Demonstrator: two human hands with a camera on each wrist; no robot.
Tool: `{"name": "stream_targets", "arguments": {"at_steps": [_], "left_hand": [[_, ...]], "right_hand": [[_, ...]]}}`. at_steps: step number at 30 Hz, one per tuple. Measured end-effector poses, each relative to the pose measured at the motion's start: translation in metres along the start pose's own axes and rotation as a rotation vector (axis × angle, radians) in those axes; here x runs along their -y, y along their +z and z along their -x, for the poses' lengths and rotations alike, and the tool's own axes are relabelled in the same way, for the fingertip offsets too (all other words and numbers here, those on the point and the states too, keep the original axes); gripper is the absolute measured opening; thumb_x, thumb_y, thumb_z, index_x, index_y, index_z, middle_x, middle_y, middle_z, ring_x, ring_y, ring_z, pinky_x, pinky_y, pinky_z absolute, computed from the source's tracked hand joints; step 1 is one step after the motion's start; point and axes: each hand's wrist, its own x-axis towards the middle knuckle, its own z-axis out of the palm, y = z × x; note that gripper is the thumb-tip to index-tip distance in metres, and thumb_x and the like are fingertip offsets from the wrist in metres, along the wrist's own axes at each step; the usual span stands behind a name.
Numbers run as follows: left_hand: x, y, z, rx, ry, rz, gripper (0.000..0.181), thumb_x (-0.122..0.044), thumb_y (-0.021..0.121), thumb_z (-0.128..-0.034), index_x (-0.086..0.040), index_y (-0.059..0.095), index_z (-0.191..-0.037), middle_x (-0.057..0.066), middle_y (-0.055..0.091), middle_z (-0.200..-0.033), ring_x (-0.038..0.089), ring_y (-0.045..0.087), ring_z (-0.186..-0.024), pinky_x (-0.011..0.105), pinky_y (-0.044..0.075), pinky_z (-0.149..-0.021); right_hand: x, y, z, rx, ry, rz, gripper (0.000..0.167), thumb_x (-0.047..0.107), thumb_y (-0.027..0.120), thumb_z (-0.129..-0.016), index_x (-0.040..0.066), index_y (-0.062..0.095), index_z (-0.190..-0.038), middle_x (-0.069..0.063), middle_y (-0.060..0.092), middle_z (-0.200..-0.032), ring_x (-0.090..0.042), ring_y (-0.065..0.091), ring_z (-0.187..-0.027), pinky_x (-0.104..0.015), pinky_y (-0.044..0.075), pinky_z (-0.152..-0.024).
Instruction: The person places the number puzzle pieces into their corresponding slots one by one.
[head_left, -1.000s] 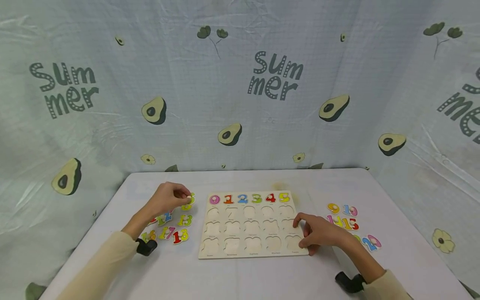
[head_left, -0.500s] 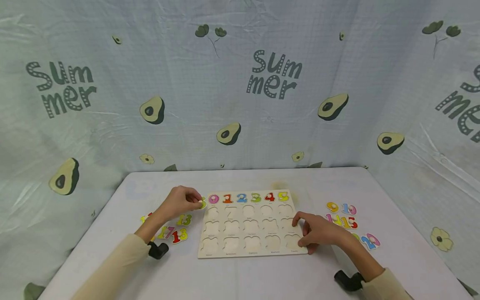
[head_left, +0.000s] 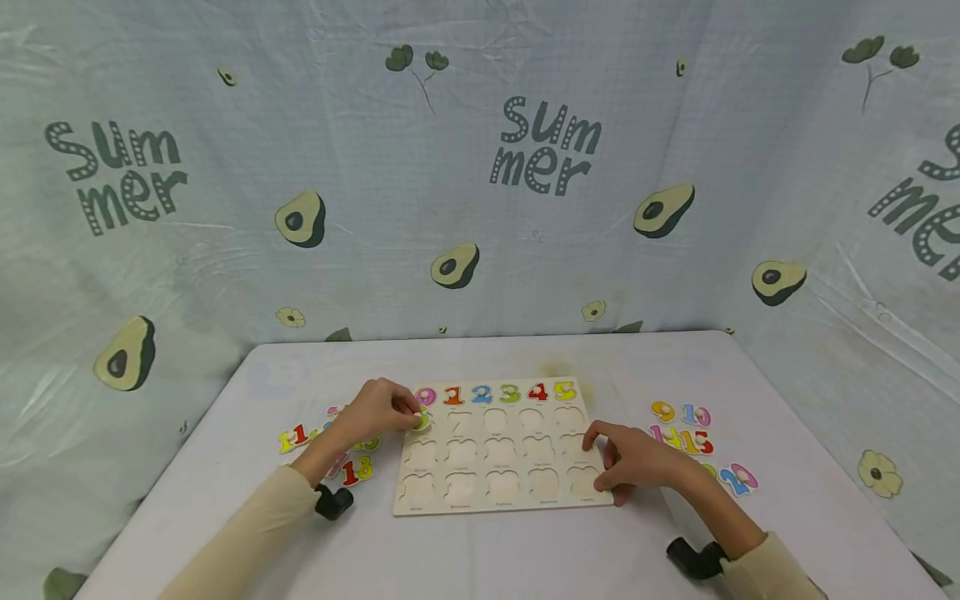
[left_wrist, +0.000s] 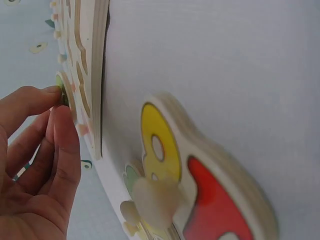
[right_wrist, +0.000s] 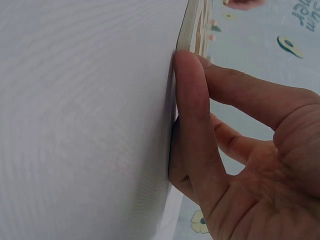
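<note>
Green piece [head_left: 423,423] just brought over board [head_left: 480,454] near upper-left corner, pinched by left hand [head_left: 378,410]; right edge held by right hand [head_left: 636,460]; seating unconfirmed.

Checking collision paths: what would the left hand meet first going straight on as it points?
Probably the number board, near its left edge; the green piece pinched in the left hand would lead. Whether it touches the board is unclear.
</note>
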Motion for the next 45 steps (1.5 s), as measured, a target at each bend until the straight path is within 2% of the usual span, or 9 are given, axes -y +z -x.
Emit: {"name": "stream_targets", "arguments": {"at_steps": [6,16,28,34,37,45], "left_hand": [[-0.002,0.004,-0.001,0.034,-0.006,0.019,0.005,-0.01,0.08,-0.0869,-0.006,0.077,-0.086,0.0,0.069,-0.073,0.01,0.059,-0.063,0.026,0.049,-0.059],[-0.008,0.006,-0.006,0.032,-0.035,-0.015,0.006,-0.008,0.08,-0.0859,-0.006,0.075,-0.082,0.0,0.069,-0.069,0.011,0.059,-0.061,0.026,0.049,-0.059],[-0.016,0.005,-0.008,0.06,-0.009,-0.13,0.008,-0.006,0.08,-0.0839,-0.008,0.075,-0.078,-0.001,0.066,-0.067,0.009,0.057,-0.06,0.024,0.047,-0.058],[-0.017,0.006,-0.009,0.056,-0.034,-0.154,0.009,-0.007,0.081,-0.0842,-0.009,0.074,-0.078,0.0,0.064,-0.068,0.01,0.057,-0.06,0.024,0.045,-0.057],[-0.014,0.008,-0.009,0.059,-0.029,-0.15,0.009,-0.007,0.08,-0.084,-0.01,0.073,-0.078,-0.001,0.065,-0.068,0.009,0.058,-0.059,0.024,0.046,-0.056],[-0.011,0.007,-0.008,0.084,-0.038,-0.071,0.008,-0.008,0.08,-0.0862,-0.008,0.074,-0.082,0.0,0.067,-0.07,0.01,0.059,-0.06,0.023,0.048,-0.057]], "right_hand": [[0.0,-0.001,0.0,0.005,0.005,-0.002,0.049,0.014,0.086,-0.082,0.013,0.057,-0.122,-0.01,0.056,-0.084,-0.021,0.067,-0.059,-0.034,0.059,-0.062],[0.001,-0.002,0.0,-0.005,0.012,-0.002,0.049,0.012,0.086,-0.082,0.013,0.057,-0.121,-0.01,0.055,-0.083,-0.021,0.067,-0.059,-0.034,0.06,-0.062],[0.002,0.0,0.001,-0.007,0.03,-0.01,0.049,0.013,0.086,-0.082,0.014,0.057,-0.121,-0.01,0.056,-0.083,-0.021,0.066,-0.059,-0.034,0.06,-0.062],[0.004,0.001,0.002,-0.011,0.03,-0.01,0.048,0.012,0.086,-0.082,0.013,0.058,-0.121,-0.01,0.055,-0.083,-0.021,0.066,-0.059,-0.034,0.06,-0.061],[0.004,0.001,0.002,-0.014,0.036,-0.004,0.049,0.012,0.086,-0.082,0.014,0.058,-0.121,-0.01,0.055,-0.084,-0.021,0.066,-0.059,-0.033,0.06,-0.061],[0.004,0.001,0.002,-0.023,0.037,0.006,0.049,0.012,0.087,-0.081,0.015,0.058,-0.121,-0.01,0.055,-0.084,-0.021,0.066,-0.059,-0.033,0.06,-0.061]]}}
